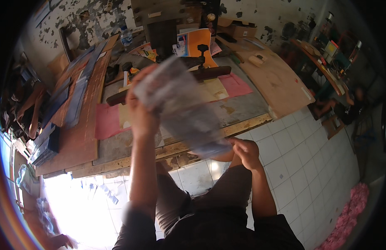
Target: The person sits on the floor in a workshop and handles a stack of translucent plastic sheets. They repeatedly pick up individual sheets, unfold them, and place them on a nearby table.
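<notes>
**A limp plastic sheet held up over the workbench edge**

A clear plastic sheet [180, 110], blurred and greyish, is held in the air between the body and the workbench [243, 109]; its upper end is gripped by the left hand [141, 110], raised with fingers closed round the top edge; its lower end is pinched by the right hand [245, 152], held low near the bench's wooden front edge, fingers closed on the bottom corner. The sheet hangs slanted from upper left to lower right, stretched loosely between the two grips; whether it is a bag or a single sheet cannot be told, since it is smeared by motion.

It is judged to be very light and quite soft; it would sag and fold wherever it is not supported; the surface looks smooth and is probably slippery, so a pinch at the edges or corners, as now, is judged the surest hold; a grip in the middle would only bunch it up. It is not thought fragile, though a thin film could tear on a sharp corner.

Behind the sheet, on the bench, a dark wooden clamp [201, 71] is seen, with pink paper [234, 84] and yellowish paper beneath it; an orange booklet [199, 41] lies further back; a brown board [78, 137] lies at the left; a plastic bottle [126, 36] stands near the peeling wall; white floor tiles [293, 154] are seen at the right.
</notes>
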The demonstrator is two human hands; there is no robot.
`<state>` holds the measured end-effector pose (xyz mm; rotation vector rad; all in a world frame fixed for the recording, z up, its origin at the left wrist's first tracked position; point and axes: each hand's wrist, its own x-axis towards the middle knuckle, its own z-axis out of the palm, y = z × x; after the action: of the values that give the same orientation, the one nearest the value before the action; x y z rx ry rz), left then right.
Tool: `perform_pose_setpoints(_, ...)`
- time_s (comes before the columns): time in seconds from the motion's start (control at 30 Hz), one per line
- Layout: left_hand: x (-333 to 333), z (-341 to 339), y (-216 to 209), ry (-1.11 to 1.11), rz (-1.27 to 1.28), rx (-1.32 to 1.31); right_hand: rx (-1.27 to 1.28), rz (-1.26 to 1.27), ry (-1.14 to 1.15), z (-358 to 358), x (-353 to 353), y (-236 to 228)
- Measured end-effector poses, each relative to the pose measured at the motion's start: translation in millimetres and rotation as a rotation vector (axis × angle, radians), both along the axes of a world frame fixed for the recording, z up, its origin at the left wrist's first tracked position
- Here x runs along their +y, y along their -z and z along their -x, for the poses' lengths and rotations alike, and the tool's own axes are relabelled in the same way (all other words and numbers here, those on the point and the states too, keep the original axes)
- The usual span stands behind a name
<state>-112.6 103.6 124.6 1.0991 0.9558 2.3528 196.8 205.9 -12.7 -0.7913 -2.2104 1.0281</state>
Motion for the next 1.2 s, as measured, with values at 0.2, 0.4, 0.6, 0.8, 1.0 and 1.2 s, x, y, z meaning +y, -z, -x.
perform_pose_setpoints(0.2, -49.6, 80.9, 29.0, -0.211, -0.091, -0.317, 0.065, 0.420, -0.509, 5.4, -8.4, -15.0)
perform_pose_setpoints(0.4, -109.1, 133.0, 60.8, -0.230, -0.121, -0.314, 0.165, 0.584, -0.414, -7.7, -2.5, -1.1)
perform_pose_setpoints(0.6, -121.7, 65.2, 37.2, -0.666, 0.130, 0.069, 0.275, 0.240, -0.007, -59.5, 15.0, -60.1)
perform_pose_setpoints(0.8, -162.0, 40.5, 145.2, -0.042, 0.238, -0.144, 0.273, -0.320, 0.469, -120.2, 39.2, -144.3)
perform_pose_setpoints(1.0, -103.6, -59.8, 150.5, 1.137, 0.198, 0.098, 0.377, -0.819, 0.741, -142.2, 86.3, -224.0)
perform_pose_setpoints(1.2, -55.3, -129.0, 181.0, 1.703, 0.398, 0.161, 0.608, -0.998, 0.540, -165.9, 128.8, -291.5)
